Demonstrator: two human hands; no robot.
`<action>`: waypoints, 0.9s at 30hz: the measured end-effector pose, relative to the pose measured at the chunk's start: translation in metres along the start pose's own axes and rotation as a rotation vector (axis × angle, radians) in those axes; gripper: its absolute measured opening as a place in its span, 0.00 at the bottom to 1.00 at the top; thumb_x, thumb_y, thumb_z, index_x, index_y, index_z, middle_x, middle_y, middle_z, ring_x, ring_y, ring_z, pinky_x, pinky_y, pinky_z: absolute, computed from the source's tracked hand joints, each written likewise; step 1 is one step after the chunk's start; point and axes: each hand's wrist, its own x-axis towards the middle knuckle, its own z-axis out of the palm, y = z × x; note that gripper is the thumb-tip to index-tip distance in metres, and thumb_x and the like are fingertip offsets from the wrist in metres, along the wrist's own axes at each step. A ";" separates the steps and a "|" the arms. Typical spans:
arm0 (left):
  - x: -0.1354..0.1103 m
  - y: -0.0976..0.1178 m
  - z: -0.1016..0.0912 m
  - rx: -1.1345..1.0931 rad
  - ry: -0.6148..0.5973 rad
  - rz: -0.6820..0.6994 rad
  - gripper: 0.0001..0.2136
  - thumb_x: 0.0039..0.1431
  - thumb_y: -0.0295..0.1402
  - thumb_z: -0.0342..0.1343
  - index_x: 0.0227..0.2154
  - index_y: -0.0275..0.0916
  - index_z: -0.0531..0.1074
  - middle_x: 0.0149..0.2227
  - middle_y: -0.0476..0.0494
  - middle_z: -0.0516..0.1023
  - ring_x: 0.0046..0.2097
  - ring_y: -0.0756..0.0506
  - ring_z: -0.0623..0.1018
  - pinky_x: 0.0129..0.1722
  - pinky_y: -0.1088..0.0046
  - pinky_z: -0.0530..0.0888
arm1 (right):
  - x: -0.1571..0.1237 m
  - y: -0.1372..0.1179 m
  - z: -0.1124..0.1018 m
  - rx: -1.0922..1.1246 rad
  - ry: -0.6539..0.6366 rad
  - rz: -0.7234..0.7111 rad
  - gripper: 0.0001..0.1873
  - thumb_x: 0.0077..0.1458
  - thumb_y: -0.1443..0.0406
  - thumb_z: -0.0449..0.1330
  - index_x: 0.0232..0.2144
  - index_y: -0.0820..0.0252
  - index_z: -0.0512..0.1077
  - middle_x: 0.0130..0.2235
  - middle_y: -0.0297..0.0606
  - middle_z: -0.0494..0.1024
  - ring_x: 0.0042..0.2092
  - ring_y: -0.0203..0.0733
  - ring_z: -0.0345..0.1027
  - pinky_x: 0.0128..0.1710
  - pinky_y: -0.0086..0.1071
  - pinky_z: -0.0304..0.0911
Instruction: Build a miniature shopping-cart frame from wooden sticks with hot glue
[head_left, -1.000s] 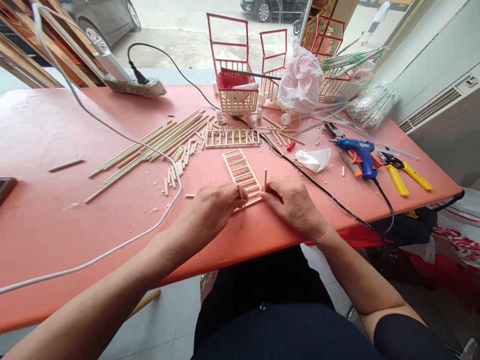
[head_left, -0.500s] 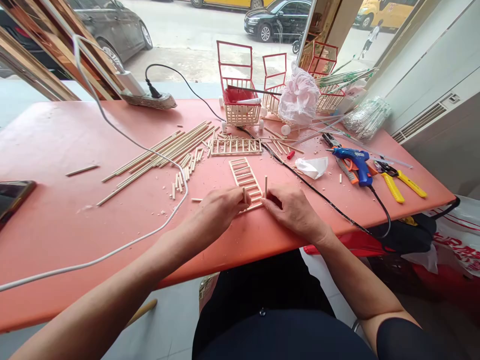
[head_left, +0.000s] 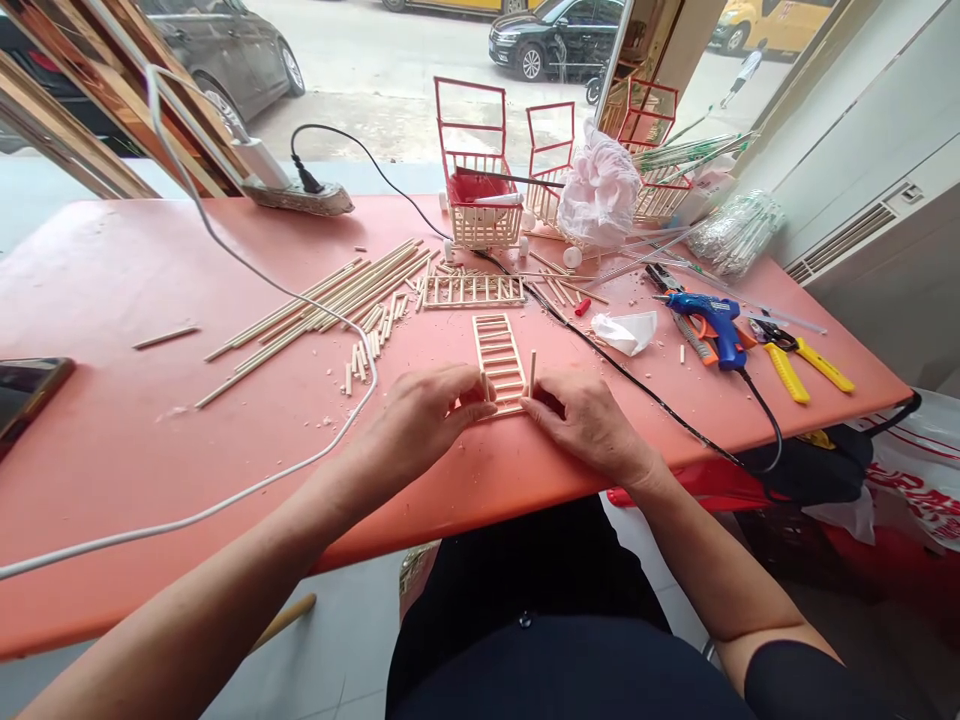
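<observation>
A ladder-like frame of thin wooden sticks (head_left: 498, 348) lies flat near the table's front edge, its near end between my hands. At its near left corner my left hand (head_left: 431, 405) pinches a short wooden stick (head_left: 484, 385) that stands upright. My right hand (head_left: 585, 415) has thumb and fingers closed round another upright wooden stick (head_left: 532, 368) at the near right corner. Fingers partly hide the feet of both sticks. Beyond it lies a second ladder-like frame (head_left: 474, 292) with several short pieces behind it.
Long sticks (head_left: 330, 300) and cut pieces (head_left: 382, 325) lie to the left, near a white cable (head_left: 300, 462). On the right are a blue glue gun (head_left: 709, 322), yellow-handled cutters (head_left: 814, 370) and a black cord (head_left: 637, 385). Small red-handled stick carts (head_left: 486, 215) stand behind.
The frame has swung round, its far end moving right, so it lies straighter before me. My left hand's thumb and fingers have shifted on the stick. The right hand stays nearly still.
</observation>
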 end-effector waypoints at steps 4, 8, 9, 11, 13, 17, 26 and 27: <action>-0.001 0.002 0.004 0.004 0.030 -0.013 0.07 0.62 0.32 0.55 0.29 0.39 0.74 0.31 0.47 0.81 0.32 0.47 0.76 0.33 0.73 0.68 | 0.000 0.000 0.000 -0.003 -0.009 -0.001 0.11 0.66 0.65 0.59 0.29 0.57 0.66 0.30 0.34 0.72 0.32 0.39 0.61 0.37 0.33 0.56; 0.000 0.002 0.005 -0.014 0.028 -0.032 0.08 0.63 0.31 0.53 0.29 0.39 0.74 0.33 0.45 0.84 0.34 0.45 0.80 0.35 0.72 0.70 | -0.001 0.001 0.000 0.014 -0.021 -0.014 0.11 0.67 0.65 0.58 0.30 0.57 0.66 0.32 0.36 0.74 0.34 0.41 0.63 0.39 0.34 0.58; 0.001 0.001 0.005 -0.021 0.021 -0.040 0.08 0.63 0.32 0.53 0.29 0.39 0.74 0.32 0.45 0.84 0.34 0.45 0.80 0.35 0.72 0.70 | -0.001 0.002 0.000 0.018 -0.027 -0.017 0.11 0.68 0.65 0.58 0.30 0.57 0.66 0.33 0.37 0.74 0.35 0.41 0.64 0.40 0.34 0.58; 0.003 0.001 0.005 -0.032 0.010 -0.050 0.08 0.62 0.32 0.52 0.29 0.40 0.74 0.30 0.47 0.83 0.31 0.46 0.79 0.33 0.73 0.70 | -0.001 0.002 0.000 0.023 -0.040 -0.021 0.10 0.68 0.64 0.57 0.32 0.57 0.67 0.35 0.39 0.75 0.37 0.42 0.66 0.41 0.35 0.60; 0.004 0.000 0.004 -0.039 -0.002 -0.051 0.08 0.61 0.32 0.52 0.29 0.40 0.74 0.28 0.48 0.82 0.29 0.47 0.78 0.32 0.73 0.70 | -0.002 0.002 0.000 0.025 -0.045 -0.017 0.09 0.69 0.64 0.56 0.33 0.58 0.68 0.37 0.40 0.77 0.38 0.43 0.67 0.43 0.35 0.61; 0.006 0.001 0.004 -0.035 -0.007 -0.053 0.08 0.61 0.32 0.52 0.29 0.40 0.74 0.28 0.48 0.82 0.29 0.47 0.78 0.32 0.73 0.70 | -0.002 0.002 0.001 0.036 -0.046 -0.015 0.09 0.69 0.64 0.55 0.34 0.58 0.69 0.38 0.42 0.78 0.39 0.44 0.68 0.44 0.36 0.61; 0.004 -0.003 0.007 -0.013 0.005 -0.047 0.08 0.62 0.31 0.52 0.29 0.39 0.74 0.27 0.48 0.81 0.28 0.47 0.77 0.31 0.74 0.69 | -0.002 0.002 0.002 -0.007 -0.033 -0.022 0.11 0.69 0.64 0.55 0.31 0.57 0.65 0.34 0.39 0.75 0.36 0.43 0.64 0.41 0.35 0.59; 0.004 -0.004 0.007 -0.013 0.002 -0.045 0.08 0.62 0.30 0.52 0.29 0.39 0.74 0.27 0.48 0.81 0.28 0.47 0.77 0.31 0.74 0.69 | -0.002 0.002 0.002 -0.006 -0.035 -0.021 0.11 0.69 0.64 0.55 0.31 0.57 0.65 0.34 0.39 0.75 0.35 0.43 0.64 0.40 0.35 0.59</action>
